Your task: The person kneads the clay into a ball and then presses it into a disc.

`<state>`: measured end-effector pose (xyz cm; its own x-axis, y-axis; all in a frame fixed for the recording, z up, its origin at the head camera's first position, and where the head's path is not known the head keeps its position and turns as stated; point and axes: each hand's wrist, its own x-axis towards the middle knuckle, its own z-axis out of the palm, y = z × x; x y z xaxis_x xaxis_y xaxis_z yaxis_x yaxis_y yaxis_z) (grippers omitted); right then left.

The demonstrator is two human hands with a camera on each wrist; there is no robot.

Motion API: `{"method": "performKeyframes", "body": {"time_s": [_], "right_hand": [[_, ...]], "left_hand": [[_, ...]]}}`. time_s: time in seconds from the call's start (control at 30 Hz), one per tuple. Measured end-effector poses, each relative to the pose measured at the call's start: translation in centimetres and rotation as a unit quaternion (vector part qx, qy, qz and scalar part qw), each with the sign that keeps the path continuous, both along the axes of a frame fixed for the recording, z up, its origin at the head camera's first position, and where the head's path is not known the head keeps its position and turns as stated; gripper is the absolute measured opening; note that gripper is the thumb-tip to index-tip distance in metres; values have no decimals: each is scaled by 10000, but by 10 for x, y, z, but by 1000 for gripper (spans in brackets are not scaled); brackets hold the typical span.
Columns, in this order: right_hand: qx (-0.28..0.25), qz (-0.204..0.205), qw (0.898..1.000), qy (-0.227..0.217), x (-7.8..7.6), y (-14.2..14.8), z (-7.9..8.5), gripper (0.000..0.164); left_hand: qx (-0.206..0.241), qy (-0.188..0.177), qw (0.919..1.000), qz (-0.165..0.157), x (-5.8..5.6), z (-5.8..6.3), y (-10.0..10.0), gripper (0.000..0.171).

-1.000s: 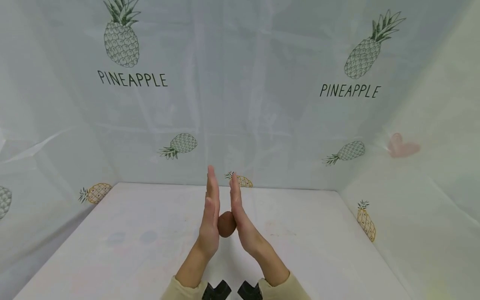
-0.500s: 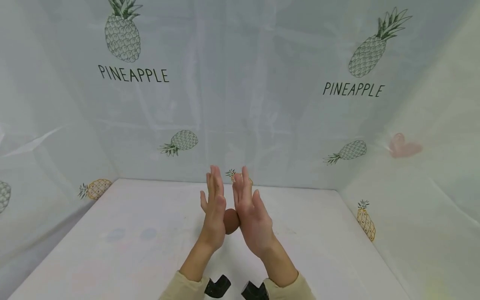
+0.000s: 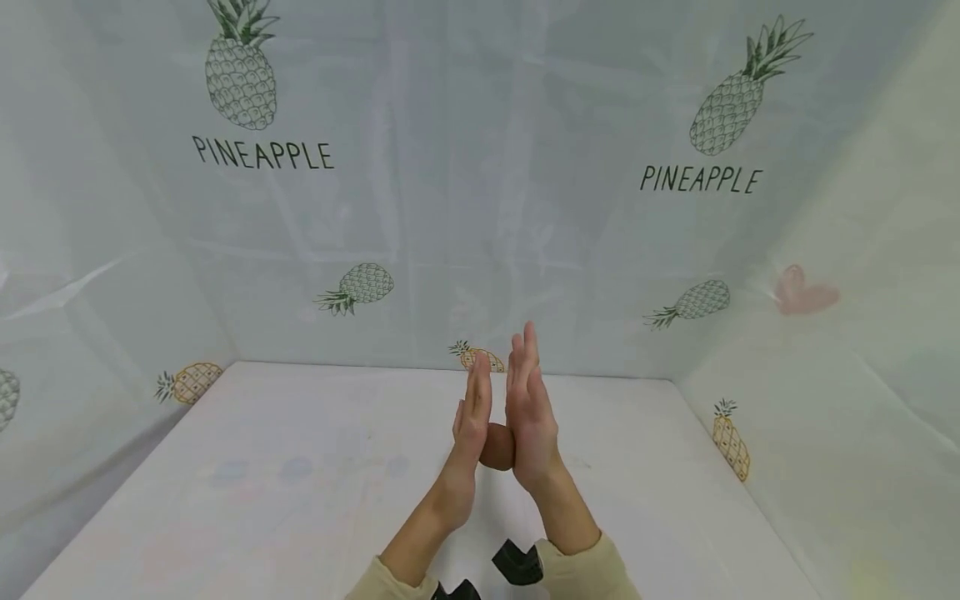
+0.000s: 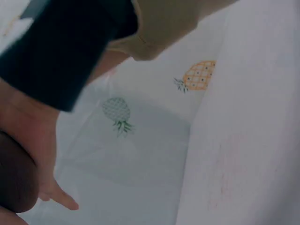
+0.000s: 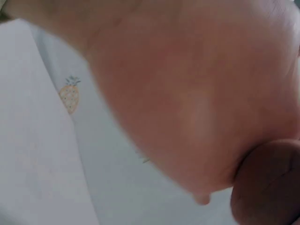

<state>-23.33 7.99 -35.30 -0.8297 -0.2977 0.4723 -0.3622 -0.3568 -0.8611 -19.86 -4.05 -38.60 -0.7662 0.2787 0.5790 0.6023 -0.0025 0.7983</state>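
A brown clay ball [image 3: 497, 447] sits between my two palms, above the white tabletop. Its surface is smooth, with fine cracks showing on the ball [image 5: 269, 187] in the right wrist view. My left hand [image 3: 470, 429] presses it from the left, fingers straight and pointing up and forward. From the right side my right hand [image 3: 531, 425] presses it with a flat palm, its fingers reaching slightly farther than the left ones. At the lower left edge of the left wrist view, part of the ball [image 4: 16, 176] appears dark. The contact faces of both palms are hidden in the head view.
The white table [image 3: 315, 467] spreads around and below the hands. Pale curtains with pineapple prints [image 3: 457, 208] hang behind it and along both sides. Black wrist mounts [image 3: 517, 562] sit at the beige sleeves [image 3: 588, 571].
Both hands and the clay ball have shifted to the right. The palms have slid against each other and turned back and forth, with the ball staying between them.
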Motion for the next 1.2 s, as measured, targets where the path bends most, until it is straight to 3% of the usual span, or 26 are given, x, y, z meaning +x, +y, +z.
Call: {"method": "performKeyframes", "body": {"time_s": [0.17,0.3,0.6,0.77,0.87,1.03,1.2], "right_hand": [[210,-188,9996,-99,-8,-5,-10,61],[531,283,9979,-237,-10,-10,-15,61],[1039,1782,9765,-627,1,-22,-16,61],[1063,1886,9742,-644,10,-25,-12,65],[926,1800,9785,-385,15,-25,-7,66],[387,1578,9867,-7,17,-22,0,62],[-54,973,9949,248,15,-14,5,62]], "left_hand": [[263,90,9994,-229,4,2,-3,63],[363,268,9988,-209,3,3,-8,64],[530,238,9952,783,-6,8,-26,67],[566,160,9866,1523,-16,6,-36,68],[550,-12,9834,1726,-20,5,-37,69],[326,-183,9876,1527,-19,2,-30,71],[243,-290,9968,705,-13,-1,-17,62]]}}
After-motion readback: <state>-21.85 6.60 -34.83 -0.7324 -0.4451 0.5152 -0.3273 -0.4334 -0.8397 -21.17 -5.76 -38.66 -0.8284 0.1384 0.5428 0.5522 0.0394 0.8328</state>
